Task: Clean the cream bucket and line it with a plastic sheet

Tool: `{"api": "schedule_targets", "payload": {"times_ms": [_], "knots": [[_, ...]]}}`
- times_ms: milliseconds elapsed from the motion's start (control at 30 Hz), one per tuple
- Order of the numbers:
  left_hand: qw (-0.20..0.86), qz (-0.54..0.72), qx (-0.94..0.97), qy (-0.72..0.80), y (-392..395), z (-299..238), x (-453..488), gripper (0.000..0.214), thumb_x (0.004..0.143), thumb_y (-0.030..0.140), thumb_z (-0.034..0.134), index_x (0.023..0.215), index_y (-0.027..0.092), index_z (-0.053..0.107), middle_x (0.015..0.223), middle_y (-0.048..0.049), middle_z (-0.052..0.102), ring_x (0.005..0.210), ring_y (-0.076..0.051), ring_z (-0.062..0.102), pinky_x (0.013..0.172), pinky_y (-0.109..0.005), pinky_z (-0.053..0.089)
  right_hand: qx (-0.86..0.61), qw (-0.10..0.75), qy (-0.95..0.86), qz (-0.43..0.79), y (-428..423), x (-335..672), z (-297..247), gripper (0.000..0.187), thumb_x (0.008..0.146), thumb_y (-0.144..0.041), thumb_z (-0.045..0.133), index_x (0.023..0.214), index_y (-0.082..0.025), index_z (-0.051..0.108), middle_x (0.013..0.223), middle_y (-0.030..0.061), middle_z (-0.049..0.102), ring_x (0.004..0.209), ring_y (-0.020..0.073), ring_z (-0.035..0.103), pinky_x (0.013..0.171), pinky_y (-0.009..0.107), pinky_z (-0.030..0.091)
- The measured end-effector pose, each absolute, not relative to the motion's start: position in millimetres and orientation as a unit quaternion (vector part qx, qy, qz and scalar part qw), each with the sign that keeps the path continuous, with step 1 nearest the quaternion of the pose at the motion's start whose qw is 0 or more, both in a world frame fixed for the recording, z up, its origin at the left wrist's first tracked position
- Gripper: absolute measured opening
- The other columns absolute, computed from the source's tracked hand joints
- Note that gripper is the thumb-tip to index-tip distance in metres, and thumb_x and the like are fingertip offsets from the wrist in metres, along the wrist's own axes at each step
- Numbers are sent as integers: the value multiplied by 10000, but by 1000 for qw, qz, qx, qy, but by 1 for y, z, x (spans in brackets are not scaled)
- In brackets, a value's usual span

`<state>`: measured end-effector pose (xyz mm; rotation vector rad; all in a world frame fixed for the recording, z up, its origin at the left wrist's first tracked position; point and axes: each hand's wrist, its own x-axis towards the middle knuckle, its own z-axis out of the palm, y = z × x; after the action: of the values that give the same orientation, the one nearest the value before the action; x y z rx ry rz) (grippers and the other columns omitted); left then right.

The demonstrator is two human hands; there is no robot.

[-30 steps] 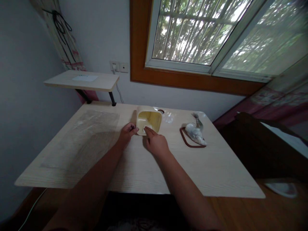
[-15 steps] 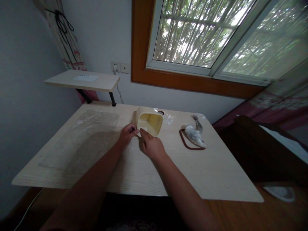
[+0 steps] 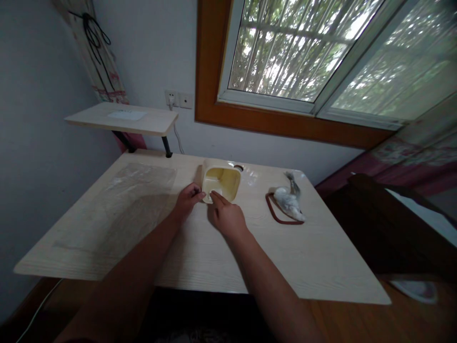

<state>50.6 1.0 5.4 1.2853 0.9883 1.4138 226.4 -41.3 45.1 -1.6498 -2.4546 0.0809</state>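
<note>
A cream plastic bin [image 3: 231, 185], yellowish inside, lies on its side with its mouth facing me. My left hand [image 3: 188, 200] is closed at the near left corner of its rim, thumb and fingers pinched there. My right hand [image 3: 229, 216] reaches to the lower rim, its index and middle fingers together and their tips just inside the mouth. By these fingertips is a small whitish patch, too small to name. To the right, a brown ring-shaped frame [image 3: 273, 209] lies on the table, partly under a bunched whitish plastic bag [image 3: 287, 200].
A clear plastic sheet [image 3: 143, 183] lies flat on the left of the pale wooden table [image 3: 314, 262]. At the back left stands a raised shelf [image 3: 153, 125] on black legs, with a white paper [image 3: 127, 115]. A small dark round object [image 3: 238, 168] is behind the bin.
The fingertips of my right hand have shifted slightly right along the bin's lower rim, away from my left thumb. My left hand stays at the corner.
</note>
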Motion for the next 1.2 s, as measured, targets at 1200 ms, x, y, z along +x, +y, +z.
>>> {"api": "schedule_targets", "payload": {"times_ms": [1200], "knots": [[433, 552, 560, 441, 9, 10, 53, 289, 788, 410, 710, 763, 193, 521, 683, 37, 494, 660, -124, 459, 632, -252, 372, -543, 85, -833, 59, -41, 226, 45, 685, 916, -269, 434, 1588, -245, 304, 1649, 49, 314, 1062, 221, 709, 868, 367, 603]]}}
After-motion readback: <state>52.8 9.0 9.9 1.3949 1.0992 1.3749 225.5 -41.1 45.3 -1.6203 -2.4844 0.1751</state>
